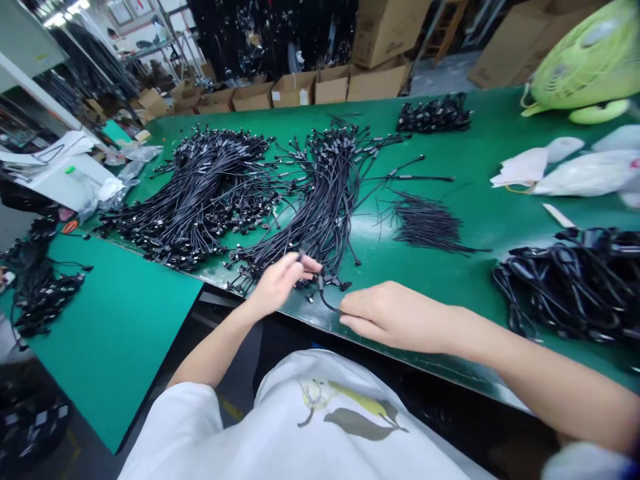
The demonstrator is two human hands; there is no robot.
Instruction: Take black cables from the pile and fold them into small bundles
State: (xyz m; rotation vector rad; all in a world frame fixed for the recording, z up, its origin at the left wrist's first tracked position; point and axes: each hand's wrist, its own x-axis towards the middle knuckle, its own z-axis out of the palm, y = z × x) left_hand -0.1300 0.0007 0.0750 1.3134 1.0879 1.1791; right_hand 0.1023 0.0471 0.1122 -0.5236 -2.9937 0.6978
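Because the black connector cables (330, 200) lie fanned across the green work mat (500, 133) with their plugs outward, apparently to keep single leads reachable, the left hand (280, 283) pinches a small plug (301, 255) at the pile's edge while the right hand (395, 317), grip unclear, lies against a trailing lead (330, 305).

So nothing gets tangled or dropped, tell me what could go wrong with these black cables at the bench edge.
The cable loop beside the right hand seems to run into the tangled cable bundle, so pulling could snag neighbouring cables. Loose connectors lie near the green bench's edge and might slip off. The left hand works close to those connectors and could drag some along.
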